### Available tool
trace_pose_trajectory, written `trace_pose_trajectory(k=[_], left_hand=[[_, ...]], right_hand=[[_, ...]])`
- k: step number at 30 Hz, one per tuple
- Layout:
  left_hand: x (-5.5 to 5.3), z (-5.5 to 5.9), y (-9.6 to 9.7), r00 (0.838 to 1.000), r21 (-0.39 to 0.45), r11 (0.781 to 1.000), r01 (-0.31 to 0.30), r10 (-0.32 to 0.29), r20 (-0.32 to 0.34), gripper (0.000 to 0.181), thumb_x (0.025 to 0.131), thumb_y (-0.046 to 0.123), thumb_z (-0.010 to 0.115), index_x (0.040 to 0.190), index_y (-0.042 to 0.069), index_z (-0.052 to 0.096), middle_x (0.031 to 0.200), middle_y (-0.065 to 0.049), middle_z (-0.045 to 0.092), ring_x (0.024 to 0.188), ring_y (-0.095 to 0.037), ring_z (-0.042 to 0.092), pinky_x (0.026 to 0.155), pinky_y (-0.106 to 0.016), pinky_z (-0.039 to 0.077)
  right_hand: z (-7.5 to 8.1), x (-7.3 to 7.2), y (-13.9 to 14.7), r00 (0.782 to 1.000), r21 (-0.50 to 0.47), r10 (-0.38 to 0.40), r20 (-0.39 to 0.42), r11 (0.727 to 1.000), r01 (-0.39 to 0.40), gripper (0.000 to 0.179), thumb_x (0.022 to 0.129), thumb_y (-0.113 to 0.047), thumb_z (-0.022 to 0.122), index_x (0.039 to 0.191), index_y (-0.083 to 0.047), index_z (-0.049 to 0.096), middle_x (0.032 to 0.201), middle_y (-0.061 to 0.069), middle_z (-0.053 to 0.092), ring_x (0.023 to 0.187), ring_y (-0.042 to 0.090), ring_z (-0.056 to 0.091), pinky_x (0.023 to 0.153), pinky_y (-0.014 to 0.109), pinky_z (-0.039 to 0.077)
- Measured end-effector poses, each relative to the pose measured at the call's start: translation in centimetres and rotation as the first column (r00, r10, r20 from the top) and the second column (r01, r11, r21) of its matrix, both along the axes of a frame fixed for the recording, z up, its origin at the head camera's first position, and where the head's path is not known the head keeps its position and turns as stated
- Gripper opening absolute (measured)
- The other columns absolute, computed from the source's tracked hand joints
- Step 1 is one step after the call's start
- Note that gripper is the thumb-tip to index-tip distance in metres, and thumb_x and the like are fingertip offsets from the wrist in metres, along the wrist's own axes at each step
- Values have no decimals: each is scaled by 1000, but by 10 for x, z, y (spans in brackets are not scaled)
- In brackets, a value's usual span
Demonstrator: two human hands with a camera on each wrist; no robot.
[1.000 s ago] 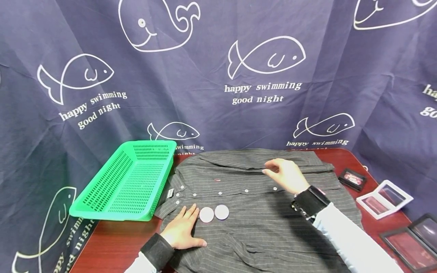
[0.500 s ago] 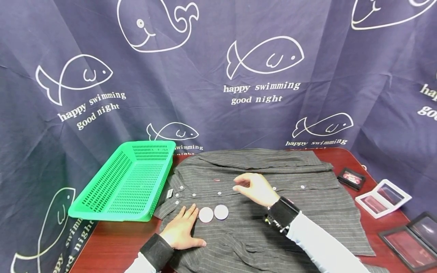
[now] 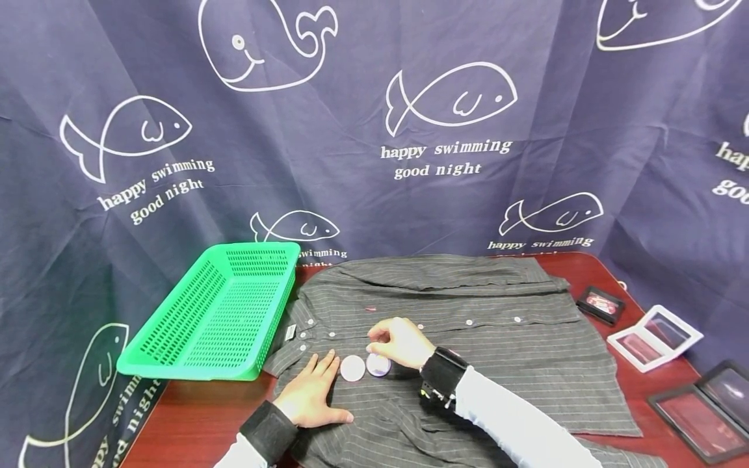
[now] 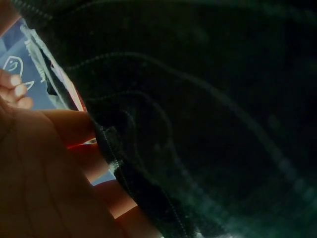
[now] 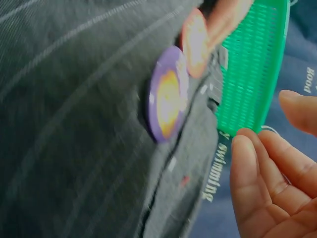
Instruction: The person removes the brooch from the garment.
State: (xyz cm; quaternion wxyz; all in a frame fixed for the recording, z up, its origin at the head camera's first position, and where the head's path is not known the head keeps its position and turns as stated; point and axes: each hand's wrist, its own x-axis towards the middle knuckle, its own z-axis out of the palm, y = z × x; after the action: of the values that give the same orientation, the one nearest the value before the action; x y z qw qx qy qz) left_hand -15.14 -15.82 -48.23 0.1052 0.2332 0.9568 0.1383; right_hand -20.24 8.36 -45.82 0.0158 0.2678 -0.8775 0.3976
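A dark pinstriped shirt (image 3: pixel 497 364) with white buttons lies spread over the table. My left hand (image 3: pixel 310 395) rests flat on it near the collar, fingers straight and thumb out. Beside those fingertips lies a pinkish round disc (image 3: pixel 352 368), which looks reddish at its rim in the right wrist view. Right of it is a second disc (image 5: pixel 167 99), purple-rimmed with a yellow-orange middle. My right hand (image 3: pixel 400 341) hovers over this purple disc with fingers bent and thumb apart from them. Nothing is between them, and in the right wrist view both discs stand clear of the fingertips.
A green perforated basket (image 3: pixel 234 325) stands at the left, next to the shirt's collar. On the right lie a dark cassette-like case (image 3: pixel 601 304), a white hinged case (image 3: pixel 655 338) and a black one (image 3: pixel 696 416). A printed blue curtain (image 3: pixel 328 162) hangs behind the table.
My right hand has moved left and down across the shirt, from above the button row to the purple disc. The left hand and both discs have stayed in place.
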Motion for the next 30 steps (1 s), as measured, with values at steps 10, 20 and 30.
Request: trace_pose_trajectory(k=[10,20,30], left_hand=[[0,0,0,1000,6,1000,-3,3,12,108,67,62,77,145,-3,41,154,-21,37,140,-52,32,106,-61,37],[-1,-1,0,1000,-2,1000,1,-1,6,109,67,63,77,145,-3,41,155,-20,36,140,-52,31,106,-61,38],[0,-1,-1,1000,4,1000,6,-6,2,108,68,64,77,145,-3,41,155,-20,37,139,-52,32,106,-60,37]], right_hand=[[-16,-1,-25,1000,43,21,-8,999,-21,16,74,-9,73,86,0,72,74,5,72,64,3,57,60,18,45],[-24,-3,-34,1000,137,-3,-18,991,5,17,67,-8,75,83,-3,73,67,0,69,64,6,56,61,21,44],[-24,-2,-39,1000,195,-1,-13,981,4,17,64,-5,76,82,-4,74,71,4,70,64,11,58,59,21,44]])
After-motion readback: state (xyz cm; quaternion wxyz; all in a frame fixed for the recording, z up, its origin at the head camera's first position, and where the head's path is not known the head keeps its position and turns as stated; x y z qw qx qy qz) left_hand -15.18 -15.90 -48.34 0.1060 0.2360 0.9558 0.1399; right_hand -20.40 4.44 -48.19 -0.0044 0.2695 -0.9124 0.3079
